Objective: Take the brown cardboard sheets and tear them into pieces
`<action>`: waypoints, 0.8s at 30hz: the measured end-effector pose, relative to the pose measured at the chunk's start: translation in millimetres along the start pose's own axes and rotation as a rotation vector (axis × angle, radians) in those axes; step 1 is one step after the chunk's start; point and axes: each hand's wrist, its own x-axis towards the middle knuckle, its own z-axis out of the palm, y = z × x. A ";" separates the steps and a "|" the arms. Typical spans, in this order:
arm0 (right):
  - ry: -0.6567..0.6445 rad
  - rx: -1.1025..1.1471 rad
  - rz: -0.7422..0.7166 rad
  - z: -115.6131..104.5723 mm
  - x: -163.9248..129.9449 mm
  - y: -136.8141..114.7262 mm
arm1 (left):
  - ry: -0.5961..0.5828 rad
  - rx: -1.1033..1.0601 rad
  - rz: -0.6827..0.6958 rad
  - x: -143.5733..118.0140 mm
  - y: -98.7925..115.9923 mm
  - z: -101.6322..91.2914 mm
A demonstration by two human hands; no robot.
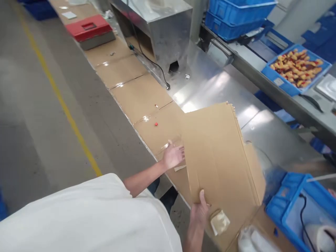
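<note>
My right hand (pixel 200 210) grips a flat sheet of cardboard (pixel 215 150) by its near edge, thumb on top. The sheet is tilted over the worktable and has a rough, torn-looking far edge. A narrower flap shows along its right side. My left hand (pixel 173 155) is beside the sheet's left edge with fingers apart; whether the fingertips touch it I cannot tell. A small folded pale packet or cloth (pixel 219 222) lies right of my right hand.
Taped cardboard covers the long worktable (pixel 141 94), with a small red object (pixel 156 124) on it. Farther along stand a red-lidded toolbox (pixel 89 28) and a metal housing (pixel 168 38) with a cable. Blue crates (pixel 286 210) stand at right; another crate (pixel 283 82) holds many small yellow-and-red pieces.
</note>
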 end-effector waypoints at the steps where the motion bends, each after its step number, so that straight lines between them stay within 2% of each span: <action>1: 0.045 -0.038 -0.009 2.5 -23.6 19.7 | -0.042 -0.093 -0.022 -23.7 3.9 -3.8; 4: 0.112 -0.141 0.035 3.9 -83.7 67.7 | -0.118 -0.170 -0.088 -73.4 17.8 -10.8; 6: 0.048 -0.094 0.051 -7.2 -113.4 82.3 | -0.171 -0.111 -0.127 -84.3 29.4 -16.8; 8: 0.017 0.042 -0.056 -27.9 -139.4 81.4 | -0.270 -0.027 -0.164 -80.2 42.4 -25.8; 10: 0.153 0.203 -0.319 -52.8 -167.3 70.4 | -0.375 0.068 -0.179 -67.0 54.7 -34.2; 12: 0.322 0.333 -0.482 -76.0 -198.9 57.5 | -0.481 0.153 -0.182 -51.8 64.2 -37.0; 13: 0.363 0.369 -0.526 -85.9 -215.6 52.6 | -0.529 0.186 -0.182 -45.5 67.7 -35.0; 15: 0.383 0.414 -0.544 -102.2 -249.0 48.1 | -0.619 0.242 -0.185 -38.2 72.4 -24.1; 18: 0.420 0.418 -0.478 -122.7 -293.7 54.5 | -0.777 0.302 -0.199 -42.3 74.0 7.2; 22: 0.710 0.274 -0.225 -159.3 -341.1 75.9 | -1.043 0.402 -0.270 -69.8 59.3 61.6; 24: 0.793 0.114 -0.154 -182.8 -366.7 87.9 | -1.147 0.445 -0.271 -90.4 43.4 88.0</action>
